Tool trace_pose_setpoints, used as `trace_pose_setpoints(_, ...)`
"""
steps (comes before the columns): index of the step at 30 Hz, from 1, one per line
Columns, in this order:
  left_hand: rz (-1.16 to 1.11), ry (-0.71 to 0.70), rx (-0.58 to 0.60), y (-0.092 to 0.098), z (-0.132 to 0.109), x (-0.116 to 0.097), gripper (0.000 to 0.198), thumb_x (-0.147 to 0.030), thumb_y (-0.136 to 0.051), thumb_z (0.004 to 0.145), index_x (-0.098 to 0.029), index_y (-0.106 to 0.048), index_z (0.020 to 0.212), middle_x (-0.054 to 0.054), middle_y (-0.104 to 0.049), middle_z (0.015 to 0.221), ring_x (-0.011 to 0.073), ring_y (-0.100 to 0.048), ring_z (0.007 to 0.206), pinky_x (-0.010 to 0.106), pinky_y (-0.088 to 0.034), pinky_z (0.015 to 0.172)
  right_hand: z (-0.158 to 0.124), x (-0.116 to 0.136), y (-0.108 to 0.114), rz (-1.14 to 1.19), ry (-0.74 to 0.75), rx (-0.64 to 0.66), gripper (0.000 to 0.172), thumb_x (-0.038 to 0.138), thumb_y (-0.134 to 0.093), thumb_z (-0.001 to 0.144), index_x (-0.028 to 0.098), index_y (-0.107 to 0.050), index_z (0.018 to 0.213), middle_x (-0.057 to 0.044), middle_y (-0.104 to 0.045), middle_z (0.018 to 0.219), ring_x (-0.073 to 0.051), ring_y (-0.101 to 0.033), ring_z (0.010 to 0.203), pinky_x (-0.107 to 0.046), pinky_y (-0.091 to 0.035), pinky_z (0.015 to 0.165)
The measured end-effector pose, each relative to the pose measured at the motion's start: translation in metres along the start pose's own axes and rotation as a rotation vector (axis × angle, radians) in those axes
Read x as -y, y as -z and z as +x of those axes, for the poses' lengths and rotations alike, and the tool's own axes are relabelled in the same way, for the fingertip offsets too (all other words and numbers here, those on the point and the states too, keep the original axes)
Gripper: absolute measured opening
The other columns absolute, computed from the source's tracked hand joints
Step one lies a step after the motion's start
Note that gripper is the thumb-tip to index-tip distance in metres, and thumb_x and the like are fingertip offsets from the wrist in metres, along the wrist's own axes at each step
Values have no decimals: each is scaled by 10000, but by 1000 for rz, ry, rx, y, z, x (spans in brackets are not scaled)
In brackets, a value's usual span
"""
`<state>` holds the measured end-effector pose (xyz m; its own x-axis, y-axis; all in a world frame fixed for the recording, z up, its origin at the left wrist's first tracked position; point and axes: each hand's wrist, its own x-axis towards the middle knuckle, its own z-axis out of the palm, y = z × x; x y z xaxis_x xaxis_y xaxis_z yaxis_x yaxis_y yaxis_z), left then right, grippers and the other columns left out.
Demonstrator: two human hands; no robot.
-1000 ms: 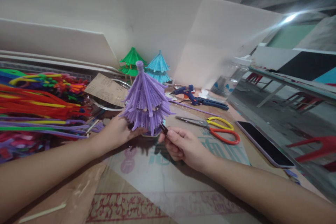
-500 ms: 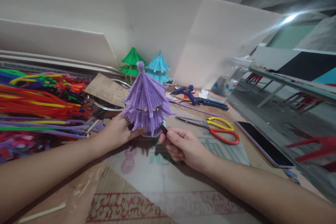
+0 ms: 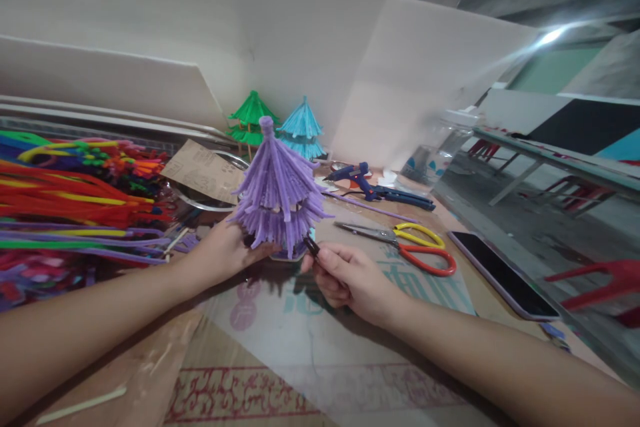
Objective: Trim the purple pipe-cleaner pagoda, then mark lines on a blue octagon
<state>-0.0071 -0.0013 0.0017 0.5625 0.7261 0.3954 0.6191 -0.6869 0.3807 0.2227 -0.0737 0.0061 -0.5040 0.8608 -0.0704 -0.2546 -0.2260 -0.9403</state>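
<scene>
A purple two-tiered pavilion model [image 3: 275, 177] made of fuzzy pipe cleaners stands upright in front of me. My left hand [image 3: 227, 247] is closed around its lower left side, with the fingertips partly hidden behind the roof fringe. Between the thumb and fingers of my right hand [image 3: 345, 273] is a pair of dark tweezers [image 3: 312, 246]. Their tips reach the lower right edge of the purple fringe; whether they grip anything there I cannot tell. Behind stand a green pavilion model [image 3: 254, 110] and a light blue one [image 3: 301, 123].
Scissors [image 3: 400, 240] lie to the right, beside a phone [image 3: 505, 273]. Farther back are a blue glue gun [image 3: 357, 177], dark-handled pliers [image 3: 405, 197] and a clear plastic jar [image 3: 435, 147]. Colourful pipe cleaners [image 3: 75, 193] heap up on the left near a cardboard piece [image 3: 203, 170].
The tweezers have shifted very slightly up toward the fringe, and their two arms show more distinctly. Both hands and the purple pavilion model stay almost still.
</scene>
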Motion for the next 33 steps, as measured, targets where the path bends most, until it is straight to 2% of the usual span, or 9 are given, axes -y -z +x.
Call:
trace_pose_setpoints(11, -21, -7, -34, 0, 0, -1, 430, -552, -509, 902, -195, -721, 1015, 112, -732, 1156, 329, -637, 1181, 462, -493, 1068, 0, 0, 0, 11, 0, 1, 507, 626, -809, 707, 168, -604, 778, 131, -329, 456, -33, -169, 386, -194, -90, 379)
trace_pose_setpoints(17, -22, -8, -35, 0, 0, -1, 392, -530, -524, 901, -211, -722, 1013, 85, -742, 1130, 306, -644, 1171, 433, -496, 1063, 0, 0, 0, 22, -1, 2, 503, 617, -814, 711, 162, -610, 783, 132, -330, 454, -32, -167, 388, -191, -93, 380)
trace_pose_setpoints(33, -39, 8, -37, -3, 0, 1, 488, -584, -501, 901, -183, -714, 1079, 103, -730, 1132, 317, -627, 1193, 432, -475, 1081, 0, -2, 1, 13, 20, 4, 476, 586, -819, 725, 160, -617, 793, 132, -321, 457, -34, -172, 396, -183, -104, 377)
